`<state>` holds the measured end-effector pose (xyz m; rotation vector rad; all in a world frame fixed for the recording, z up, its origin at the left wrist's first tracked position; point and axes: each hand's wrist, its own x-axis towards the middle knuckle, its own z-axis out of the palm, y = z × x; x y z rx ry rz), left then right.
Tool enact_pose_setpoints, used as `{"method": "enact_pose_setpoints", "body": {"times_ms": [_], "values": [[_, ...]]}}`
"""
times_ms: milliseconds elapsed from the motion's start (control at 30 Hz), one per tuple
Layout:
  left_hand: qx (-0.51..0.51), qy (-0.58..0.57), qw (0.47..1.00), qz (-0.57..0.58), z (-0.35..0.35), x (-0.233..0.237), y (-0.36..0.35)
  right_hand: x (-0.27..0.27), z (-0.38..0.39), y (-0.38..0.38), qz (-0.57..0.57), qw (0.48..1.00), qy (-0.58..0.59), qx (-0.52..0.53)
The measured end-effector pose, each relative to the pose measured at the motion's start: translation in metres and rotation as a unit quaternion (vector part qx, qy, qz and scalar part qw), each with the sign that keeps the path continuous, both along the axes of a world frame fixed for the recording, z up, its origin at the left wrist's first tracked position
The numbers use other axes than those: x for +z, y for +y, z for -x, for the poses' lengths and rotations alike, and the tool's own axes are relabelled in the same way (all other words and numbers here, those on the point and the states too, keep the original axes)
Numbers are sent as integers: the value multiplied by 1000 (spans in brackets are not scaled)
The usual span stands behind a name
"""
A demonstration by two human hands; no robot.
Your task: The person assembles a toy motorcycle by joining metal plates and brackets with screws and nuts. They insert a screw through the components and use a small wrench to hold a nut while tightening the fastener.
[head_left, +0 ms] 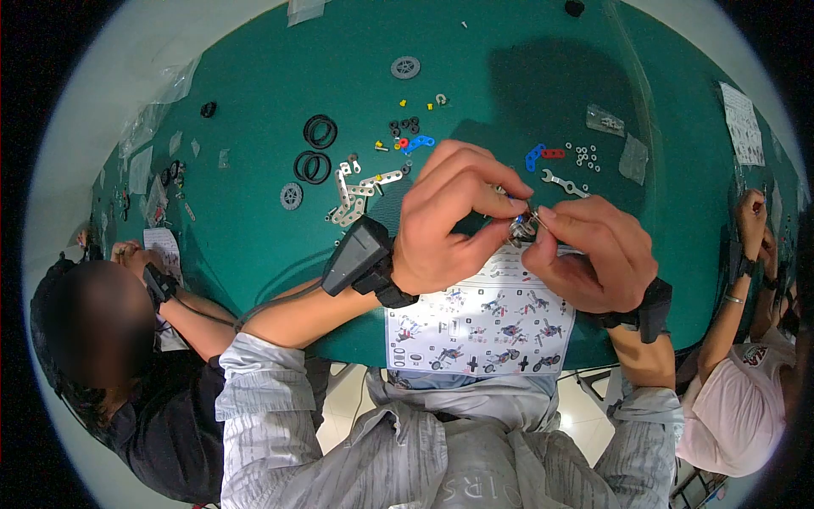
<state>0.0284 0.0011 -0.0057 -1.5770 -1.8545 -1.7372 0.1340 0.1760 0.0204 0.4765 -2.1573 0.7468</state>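
Between the fingertips of both hands is a small model assembly [521, 227] of metal parts with a bit of blue; its finer details are hidden by the fingers. My left hand [445, 216] pinches it from the left, thumb and forefinger closed. From the right, the thumb and forefinger of my right hand [598, 254] close on its other side. Below the hands lies a printed instruction sheet [475, 339] with assembly drawings. A small open-ended wrench [563, 182] rests just beyond my right hand, near a blue strip [534, 157] and a red strip [553, 153].
Left of my hands lie perforated metal strips [356, 204], black rubber rings [312, 167] and a grey wheel [291, 196]. Another grey wheel [405, 68] is farther back. Several nuts [582, 159] sit at right, by plastic bags [632, 159]. Co-workers' hands [127, 254] show at both sides.
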Motion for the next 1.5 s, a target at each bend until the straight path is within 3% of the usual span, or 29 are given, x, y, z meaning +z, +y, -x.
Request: {"method": "enact_pose_setpoints", "body": {"times_ms": [367,867,1500], "values": [[-54,-146,988,4,-6,-11,2,0,-2,-3,29,1000,-7,7],[59,37,998,-7,-3,4,2,0,-2,-2,-6,1000,3,-11],[-26,-92,995,10,-4,-1,1,0,-4,-2,14,1000,-11,0]]}}
